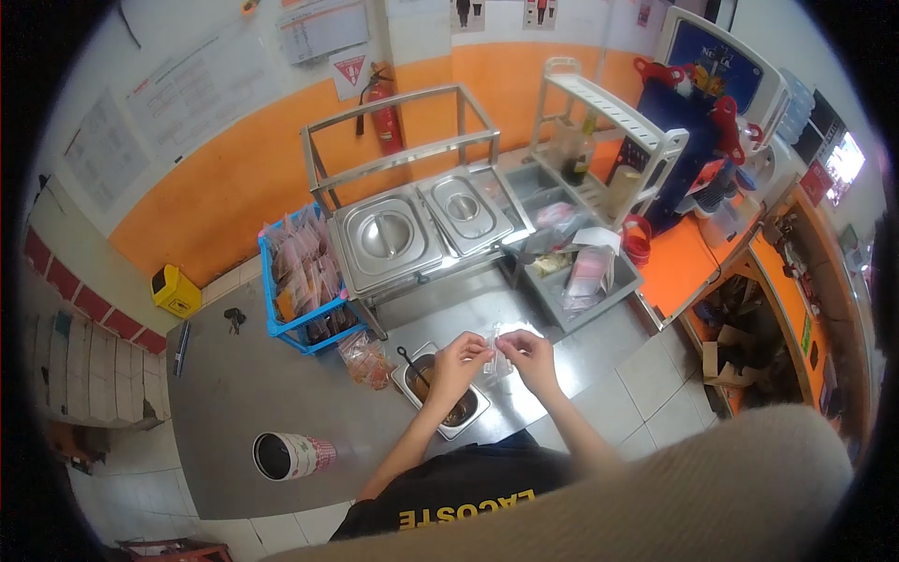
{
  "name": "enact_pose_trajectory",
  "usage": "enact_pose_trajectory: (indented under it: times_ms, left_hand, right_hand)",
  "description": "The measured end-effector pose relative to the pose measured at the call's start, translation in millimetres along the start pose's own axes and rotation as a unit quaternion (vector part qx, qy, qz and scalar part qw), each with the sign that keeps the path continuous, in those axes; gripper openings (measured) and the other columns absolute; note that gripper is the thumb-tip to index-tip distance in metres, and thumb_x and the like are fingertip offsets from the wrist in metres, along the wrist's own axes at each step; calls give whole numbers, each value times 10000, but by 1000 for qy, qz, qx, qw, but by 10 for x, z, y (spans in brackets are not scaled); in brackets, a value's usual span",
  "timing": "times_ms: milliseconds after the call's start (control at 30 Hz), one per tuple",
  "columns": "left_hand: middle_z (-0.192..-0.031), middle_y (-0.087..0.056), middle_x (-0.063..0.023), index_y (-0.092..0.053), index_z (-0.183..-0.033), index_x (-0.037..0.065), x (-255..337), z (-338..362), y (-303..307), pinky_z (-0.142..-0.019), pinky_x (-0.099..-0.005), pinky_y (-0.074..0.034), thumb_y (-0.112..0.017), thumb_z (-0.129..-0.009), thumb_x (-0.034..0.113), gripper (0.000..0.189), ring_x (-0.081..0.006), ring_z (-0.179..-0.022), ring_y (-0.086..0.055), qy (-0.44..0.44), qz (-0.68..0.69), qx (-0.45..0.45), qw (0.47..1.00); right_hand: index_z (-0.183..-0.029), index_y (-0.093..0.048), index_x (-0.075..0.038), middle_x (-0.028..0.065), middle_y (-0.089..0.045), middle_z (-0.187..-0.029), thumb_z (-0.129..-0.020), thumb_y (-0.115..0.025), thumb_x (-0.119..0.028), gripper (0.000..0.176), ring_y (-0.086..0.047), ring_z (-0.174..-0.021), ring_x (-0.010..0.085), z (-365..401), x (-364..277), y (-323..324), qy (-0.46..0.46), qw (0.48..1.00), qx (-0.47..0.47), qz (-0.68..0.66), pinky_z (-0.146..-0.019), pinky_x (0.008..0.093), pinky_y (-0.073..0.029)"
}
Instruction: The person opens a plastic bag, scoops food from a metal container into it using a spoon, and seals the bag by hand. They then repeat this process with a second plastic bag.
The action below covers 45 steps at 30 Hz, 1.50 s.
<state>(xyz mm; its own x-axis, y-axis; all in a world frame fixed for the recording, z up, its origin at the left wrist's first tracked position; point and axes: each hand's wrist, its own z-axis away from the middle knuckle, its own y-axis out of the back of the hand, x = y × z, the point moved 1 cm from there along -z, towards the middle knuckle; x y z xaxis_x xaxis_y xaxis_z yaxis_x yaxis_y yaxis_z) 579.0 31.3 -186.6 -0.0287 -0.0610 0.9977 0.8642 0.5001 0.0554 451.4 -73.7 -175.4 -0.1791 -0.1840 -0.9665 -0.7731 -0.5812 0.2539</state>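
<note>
A small clear plastic bag is pinched between my two hands above the steel table. My left hand has its fingers closed on the bag's left side. Closed on its right side is my right hand. Partly under my left forearm sits a small steel pan with dark contents, and a black-handled ladle leans in it. Left of the pan lies a filled clear plastic bag. What is inside the bag I hold is too small to make out.
A blue crate full of packed sachets stands left of two lidded steel pans. Grey bins with packets are to the right, below a white rack. A patterned cup stands near the table's front left.
</note>
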Motion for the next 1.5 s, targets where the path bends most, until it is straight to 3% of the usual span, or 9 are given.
enact_pose_trajectory:
  times_ms: [133,267,367,400,500,567,800,1200,1500]
  left_hand:
    - [-877,-688,-84,-651,-981,-26,-224,-148,-14,-744,-228,-511,-696,-838,60,173,-113,-844,-651,19,-40,-15,999]
    - [-878,-714,-123,-677,-996,4,-359,-83,85,-722,-245,-524,-723,-812,122,224,-152,-811,-688,18,-34,-4,999]
    - [-841,-710,-109,-667,-959,8,-184,15,159,-694,-245,-523,-729,-803,107,196,-137,-766,-680,16,-48,19,999]
    - [-826,-707,-102,-661,-940,8,-77,70,182,-684,-244,-521,-729,-801,99,180,-132,-747,-675,14,-64,34,997]
    - [-776,-694,-84,-635,-888,9,164,254,226,-646,-242,-514,-728,-795,78,148,-117,-695,-658,5,-104,59,993]
    - [-751,-683,-78,-621,-868,9,251,328,254,-623,-241,-509,-726,-791,70,144,-112,-671,-649,-4,-124,63,990]
    - [-732,-659,-73,-600,-877,13,512,558,332,-578,-251,-500,-716,-775,62,161,-118,-629,-642,-53,-157,102,981]
    - [-739,-649,-38,-563,-871,2,707,745,438,-560,-201,-460,-691,-774,-8,160,-58,-637,-623,-57,-163,93,981]
    - [-861,-645,-59,-556,-873,-26,552,760,634,-664,-219,-562,-654,-828,-61,114,-116,-761,-671,4,14,-16,1000]
  right_hand:
    - [-887,-701,9,74,-674,-737,-834,-700,-177,193,-616,-621,140,-62,441,149,-82,995,63,-17,-605,304,-501]
    - [-984,-668,38,161,-649,-810,-807,-692,-148,258,-630,-680,324,-196,1188,299,72,944,97,306,-680,393,-516]
    - [-1046,-651,25,150,-627,-870,-785,-707,-129,308,-622,-706,319,-142,876,204,201,861,193,426,-705,416,-511]
    - [-1148,-599,9,156,-619,-975,-824,-682,-151,370,-623,-822,298,-122,765,171,210,877,168,399,-683,412,-512]
    - [-1079,-631,2,146,-647,-918,-836,-694,-179,309,-638,-788,224,23,243,-34,97,986,-16,135,-666,343,-514]
    - [-990,-651,7,126,-672,-854,-843,-712,-231,287,-642,-751,154,146,97,-199,47,991,-123,-18,-656,285,-506]
    - [-987,-654,20,101,-669,-797,-791,-776,-244,350,-637,-694,136,330,-542,-362,185,981,3,63,-654,271,-511]
    - [-993,-672,39,87,-709,-846,-874,-679,-106,188,-670,-747,97,383,-536,-425,21,974,-194,-117,-675,232,-535]
    - [-1023,-679,25,72,-713,-858,-894,-644,-86,174,-661,-779,72,363,-595,-383,60,960,-255,-98,-694,221,-530]
